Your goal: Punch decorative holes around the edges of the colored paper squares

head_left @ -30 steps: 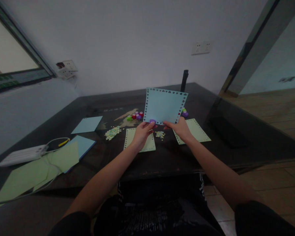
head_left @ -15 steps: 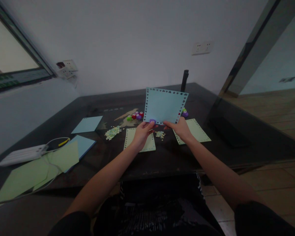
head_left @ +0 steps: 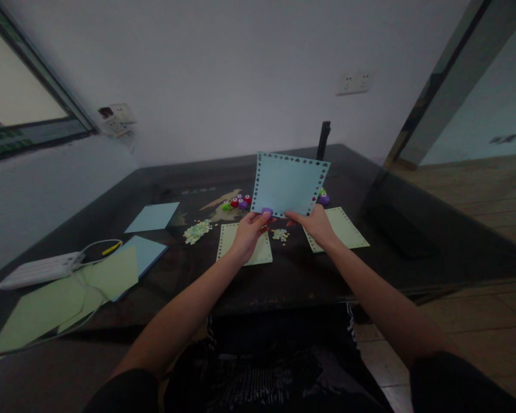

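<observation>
Blue paper (head_left: pixel 289 184) with little holes along edges, up over desk (head_left: pixel 241 289), 12 o'clock from person. Left hand (head_left: pixel 247 232) pinches purple hole punch (head_left: pixel 266 211), paper's 7 o'clock. Right hand (head_left: pixel 318 225) pinches paper, 5 o'clock.

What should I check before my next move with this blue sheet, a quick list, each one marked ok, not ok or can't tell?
1. Blue sheet gripped: ok, the right hand holds it toward its lower right corner.
2. Purple punch at the paper: ok, the left hand has it on the lower edge.
3. Top, left and right edges punched: ok, cut-out shapes run along all three.
4. Lower edge fully punched: cannot tell, fingers and punch cover parts.
5. Paper bits in one heap: not ok, two heaps, with loose pieces around.
</observation>
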Demonstrator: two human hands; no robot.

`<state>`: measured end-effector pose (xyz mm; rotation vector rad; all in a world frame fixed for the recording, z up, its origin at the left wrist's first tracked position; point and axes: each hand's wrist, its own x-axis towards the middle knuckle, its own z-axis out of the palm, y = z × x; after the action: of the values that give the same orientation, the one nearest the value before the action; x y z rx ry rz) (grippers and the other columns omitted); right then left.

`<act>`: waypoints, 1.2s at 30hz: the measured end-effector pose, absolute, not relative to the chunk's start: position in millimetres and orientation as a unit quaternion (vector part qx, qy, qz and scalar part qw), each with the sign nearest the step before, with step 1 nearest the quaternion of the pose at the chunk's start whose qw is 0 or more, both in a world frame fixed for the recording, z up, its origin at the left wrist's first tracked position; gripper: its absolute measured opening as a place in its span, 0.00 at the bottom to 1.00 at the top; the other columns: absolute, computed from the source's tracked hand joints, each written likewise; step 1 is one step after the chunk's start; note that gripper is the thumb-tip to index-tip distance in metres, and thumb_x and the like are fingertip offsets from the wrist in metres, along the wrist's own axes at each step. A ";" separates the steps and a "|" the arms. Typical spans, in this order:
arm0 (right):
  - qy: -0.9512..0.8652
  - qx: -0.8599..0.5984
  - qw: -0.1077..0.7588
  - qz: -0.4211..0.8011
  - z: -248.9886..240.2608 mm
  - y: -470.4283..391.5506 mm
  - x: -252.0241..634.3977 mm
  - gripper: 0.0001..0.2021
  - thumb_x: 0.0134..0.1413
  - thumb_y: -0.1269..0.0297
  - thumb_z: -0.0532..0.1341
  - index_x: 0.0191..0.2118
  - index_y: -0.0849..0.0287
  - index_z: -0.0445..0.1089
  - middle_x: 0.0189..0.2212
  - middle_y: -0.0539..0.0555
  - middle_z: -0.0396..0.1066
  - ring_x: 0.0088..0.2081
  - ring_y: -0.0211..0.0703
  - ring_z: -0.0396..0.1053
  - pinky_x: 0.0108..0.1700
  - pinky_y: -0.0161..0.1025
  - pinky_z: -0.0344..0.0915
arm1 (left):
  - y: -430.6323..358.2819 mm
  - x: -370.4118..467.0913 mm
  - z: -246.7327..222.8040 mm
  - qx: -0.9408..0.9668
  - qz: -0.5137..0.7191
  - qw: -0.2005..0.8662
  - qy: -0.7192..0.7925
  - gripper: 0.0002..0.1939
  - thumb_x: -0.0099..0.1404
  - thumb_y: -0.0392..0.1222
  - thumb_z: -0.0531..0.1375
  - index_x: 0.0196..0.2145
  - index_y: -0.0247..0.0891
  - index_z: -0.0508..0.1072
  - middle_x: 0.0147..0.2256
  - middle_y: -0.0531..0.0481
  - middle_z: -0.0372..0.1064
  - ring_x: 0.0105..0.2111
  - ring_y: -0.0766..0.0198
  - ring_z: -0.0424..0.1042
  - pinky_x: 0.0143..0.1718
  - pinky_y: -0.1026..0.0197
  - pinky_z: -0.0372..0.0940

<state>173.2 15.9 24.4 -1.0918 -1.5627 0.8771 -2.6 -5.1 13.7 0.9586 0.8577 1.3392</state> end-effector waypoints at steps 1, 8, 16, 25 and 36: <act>-0.646 -0.451 0.498 0.362 25.3 15.1 173.2 0.10 0.44 0.61 0.64 0.21 0.63 0.71 0.20 0.58 0.73 0.25 0.45 0.70 0.32 0.40 0.66 | -5.0 -2.6 13.5 0.413 0.578 0.599 0.370 0.15 0.51 0.46 0.67 0.34 0.37 0.72 0.38 0.47 0.72 0.36 0.64 0.71 0.37 0.63 0.59; -0.644 -0.451 0.498 0.365 24.4 15.8 173.2 0.11 0.43 0.60 0.64 0.21 0.63 0.71 0.19 0.57 0.73 0.24 0.44 0.70 0.31 0.40 0.66 | -5.1 -2.5 13.8 0.415 0.579 0.597 0.369 0.15 0.51 0.46 0.67 0.35 0.36 0.72 0.37 0.47 0.73 0.36 0.65 0.72 0.37 0.63 0.59; -0.642 -0.449 0.499 0.369 22.7 17.0 173.1 0.11 0.43 0.59 0.64 0.20 0.62 0.71 0.19 0.56 0.73 0.23 0.45 0.70 0.31 0.41 0.66 | -5.7 -2.6 14.6 0.416 0.582 0.595 0.367 0.15 0.50 0.46 0.67 0.33 0.36 0.71 0.37 0.48 0.73 0.36 0.65 0.72 0.37 0.64 0.58; -0.642 -0.458 0.496 0.363 25.4 14.8 172.8 0.11 0.43 0.60 0.64 0.21 0.63 0.71 0.19 0.57 0.73 0.24 0.45 0.71 0.32 0.40 0.66 | -5.5 -2.6 14.5 0.430 0.580 0.583 0.372 0.15 0.51 0.47 0.66 0.35 0.37 0.72 0.38 0.47 0.73 0.36 0.64 0.72 0.37 0.63 0.58; -0.642 -0.455 0.499 0.362 26.6 13.6 172.3 0.11 0.43 0.59 0.64 0.21 0.62 0.71 0.19 0.56 0.73 0.24 0.45 0.70 0.31 0.40 0.67 | -6.6 -1.5 16.2 0.433 0.589 0.568 0.378 0.15 0.51 0.46 0.66 0.35 0.37 0.73 0.38 0.46 0.73 0.37 0.64 0.71 0.37 0.64 0.58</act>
<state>172.3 13.6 26.6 -1.1017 -1.5539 0.8747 -1.5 -6.6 16.2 1.0179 0.8873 1.3824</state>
